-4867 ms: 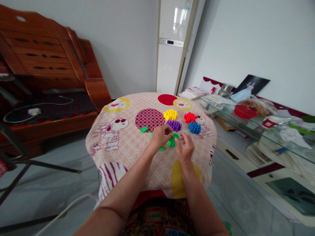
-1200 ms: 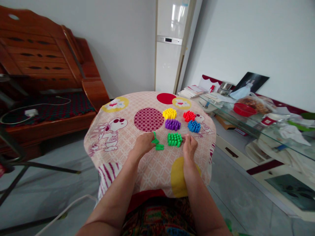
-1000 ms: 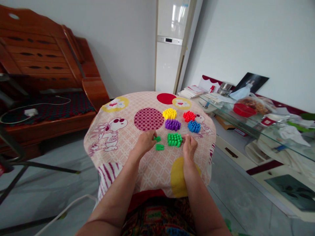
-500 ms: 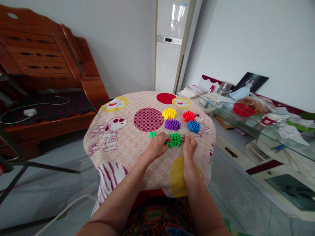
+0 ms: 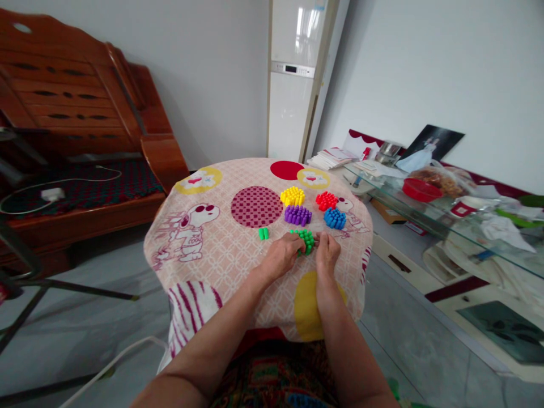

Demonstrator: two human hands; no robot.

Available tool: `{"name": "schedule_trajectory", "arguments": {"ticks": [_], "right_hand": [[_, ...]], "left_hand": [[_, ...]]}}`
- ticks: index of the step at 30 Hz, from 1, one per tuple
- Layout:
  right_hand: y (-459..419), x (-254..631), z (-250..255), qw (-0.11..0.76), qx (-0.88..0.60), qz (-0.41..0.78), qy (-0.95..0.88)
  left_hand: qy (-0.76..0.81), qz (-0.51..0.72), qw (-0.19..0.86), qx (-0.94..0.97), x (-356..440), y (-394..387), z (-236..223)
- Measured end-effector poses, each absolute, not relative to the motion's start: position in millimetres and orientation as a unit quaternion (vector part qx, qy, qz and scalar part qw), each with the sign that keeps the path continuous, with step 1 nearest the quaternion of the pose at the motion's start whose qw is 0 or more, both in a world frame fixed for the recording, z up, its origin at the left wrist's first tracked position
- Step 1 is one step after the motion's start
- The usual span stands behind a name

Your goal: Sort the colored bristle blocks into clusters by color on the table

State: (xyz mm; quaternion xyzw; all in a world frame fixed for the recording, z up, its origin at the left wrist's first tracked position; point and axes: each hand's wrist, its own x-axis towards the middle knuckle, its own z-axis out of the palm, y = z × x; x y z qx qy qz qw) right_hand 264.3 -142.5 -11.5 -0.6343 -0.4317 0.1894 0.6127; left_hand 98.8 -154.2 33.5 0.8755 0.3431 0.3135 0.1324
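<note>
While left grip (image 5: 293, 247) and right grip (image 5: 325, 243) flank the green cluster (image 5: 308, 240), their hold is unclear.

At left, a wooden settee (image 5: 76, 105) bore a white plug (image 5: 52, 195) and cord (image 5: 85, 179) on its seat (image 5: 106, 198). A tall white appliance (image 5: 289, 110) with a dark display (image 5: 290, 69) stood at the back. At right, a red bowl (image 5: 422, 190) rested on a glass shelf (image 5: 442, 215).

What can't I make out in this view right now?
In the head view:
Green cluster: left part hidden by the left hand.
Left hand: its back hides whether it grips anything.
Right hand: contact with the cluster too small to tell.
Wooden bench: cut off by the left edge.
</note>
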Motion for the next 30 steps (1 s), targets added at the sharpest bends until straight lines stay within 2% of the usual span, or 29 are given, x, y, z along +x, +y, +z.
{"name": "schedule_trajectory", "arguments": {"ticks": [3,7,10,14,17,21,26,30], "right_hand": [[-143.3,263.8,-10.0,0.608,-0.641,0.187,-0.43],[-143.8,263.5,-8.7,0.607,-0.641,0.181,-0.435],[-143.6,263.4,-8.4,0.608,-0.64,0.187,-0.431],[-144.3,263.0,-7.7,0.609,-0.635,0.195,-0.433],[-145.0,262.8,-6.8,0.609,-0.636,0.19,-0.433],[-144.6,263.5,-7.3,0.608,-0.638,0.19,-0.433],[-144.1,264.4,-8.5,0.6,-0.644,0.176,-0.441],[-144.8,263.2,-7.1,0.603,-0.646,0.18,-0.432]], "left_hand": [[0.357,0.339,0.139,0.859,89.5,-151.1,40.0],[0.458,0.364,0.114,0.803,61.1,-134.1,50.5],[0.561,0.317,0.081,0.76,40.4,-119.4,48.2],[0.626,0.226,0.09,0.741,29.0,-111.0,35.7],[0.621,0.228,0.091,0.745,28.9,-110.6,29.8],[0.589,0.31,0.131,0.735,33.8,-112.9,31.5],[0.499,0.398,0.171,0.751,50.0,-126.2,48.6],[0.421,0.408,0.179,0.79,70.7,-143.9,61.8]]}}
